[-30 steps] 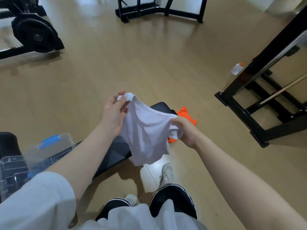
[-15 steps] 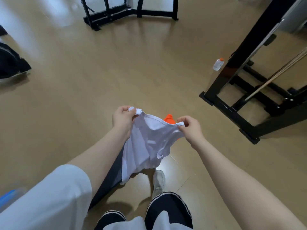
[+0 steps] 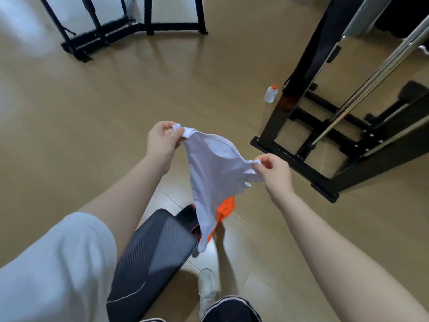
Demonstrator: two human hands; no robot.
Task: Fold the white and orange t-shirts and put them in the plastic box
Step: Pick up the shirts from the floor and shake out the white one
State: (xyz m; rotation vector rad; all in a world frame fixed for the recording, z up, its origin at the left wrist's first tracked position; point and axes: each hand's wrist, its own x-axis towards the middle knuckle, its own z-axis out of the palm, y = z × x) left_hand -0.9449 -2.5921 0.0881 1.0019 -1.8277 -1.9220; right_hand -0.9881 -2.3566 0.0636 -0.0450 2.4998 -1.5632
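The white t-shirt (image 3: 216, 177) hangs in the air between both hands, its lower end drooping toward the bench. My left hand (image 3: 162, 142) pinches one top corner of it. My right hand (image 3: 274, 170) pinches the other top corner, lower and to the right. Behind the white cloth, the orange t-shirt (image 3: 224, 211) lies at the far end of the dark padded bench (image 3: 153, 247); only a part of it shows. The plastic box is out of view.
A black metal gym frame (image 3: 301, 126) with a steel bar stands at the right, a small orange-capped bottle (image 3: 271, 93) beside its post. Another black rack (image 3: 130, 31) stands at the back. My white shoe (image 3: 207, 289) is on the floor below the bench.
The view has swung right and the plastic box has left the frame. Both hands have raised the white t-shirt and spread it wider, now pinching its corners; more of the orange shirt shows below.
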